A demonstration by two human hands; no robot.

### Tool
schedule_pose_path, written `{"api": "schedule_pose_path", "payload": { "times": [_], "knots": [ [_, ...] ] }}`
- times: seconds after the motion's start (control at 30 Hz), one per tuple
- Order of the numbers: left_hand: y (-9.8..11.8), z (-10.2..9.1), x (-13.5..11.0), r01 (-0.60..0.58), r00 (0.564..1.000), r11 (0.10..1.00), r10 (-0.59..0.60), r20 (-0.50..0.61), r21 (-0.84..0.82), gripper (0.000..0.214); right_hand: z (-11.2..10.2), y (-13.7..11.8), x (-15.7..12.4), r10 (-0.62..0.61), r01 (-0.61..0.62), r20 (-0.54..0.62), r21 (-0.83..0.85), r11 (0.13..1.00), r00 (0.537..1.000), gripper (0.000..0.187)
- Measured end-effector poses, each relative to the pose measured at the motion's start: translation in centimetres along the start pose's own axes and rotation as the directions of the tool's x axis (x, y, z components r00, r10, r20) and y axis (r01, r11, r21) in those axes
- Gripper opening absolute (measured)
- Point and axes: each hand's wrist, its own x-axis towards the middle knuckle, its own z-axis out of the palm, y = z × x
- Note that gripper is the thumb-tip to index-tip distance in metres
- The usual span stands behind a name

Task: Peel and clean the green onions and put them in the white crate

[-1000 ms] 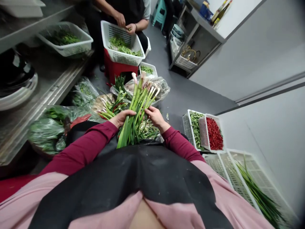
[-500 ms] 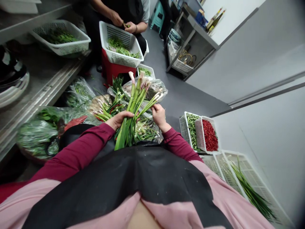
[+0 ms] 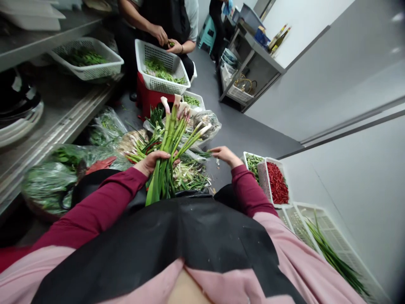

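Note:
My left hand (image 3: 155,161) is closed around a bunch of green garlic (image 3: 171,135), its pale pinkish bulb ends up and its green leaves hanging toward my apron. A few thinner stalks with white ends fan out to the right of the bunch. My right hand (image 3: 226,155) is apart from the bunch on the right, its fingers stretched out and slightly blurred. A small pale scrap (image 3: 217,161) shows just below its fingers. Beneath the bunch lies a heap of trimmings (image 3: 191,175). More green garlic (image 3: 136,145) lies left of the bunch.
A co-worker's hands (image 3: 166,40) are over a white basket (image 3: 163,86) of greens. Bagged greens (image 3: 50,177) lie at left beside a metal shelf (image 3: 79,109). Baskets with red chillies (image 3: 277,183) and long green stalks (image 3: 335,257) stand at right.
My right hand has moved right, away from the thin stalks, and its fingers have straightened. My left hand still holds the bunch, now slightly further left in view.

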Motion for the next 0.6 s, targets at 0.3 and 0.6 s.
{"api": "schedule_pose_path", "payload": {
  "times": [0.3,0.6],
  "knots": [
    [-0.5,-0.2,0.4,0.063,0.998,0.998,-0.062,-0.027,0.006,0.042,8.4,-5.7,-2.5,-0.154,-0.064,0.205,0.773,0.631,0.967,0.038],
    [-0.5,-0.2,0.7,-0.012,0.992,0.999,0.018,-0.123,0.046,0.049,9.6,-4.2,-3.3,-0.024,0.088,-0.099,0.725,0.683,0.995,0.03]
  ]
}}
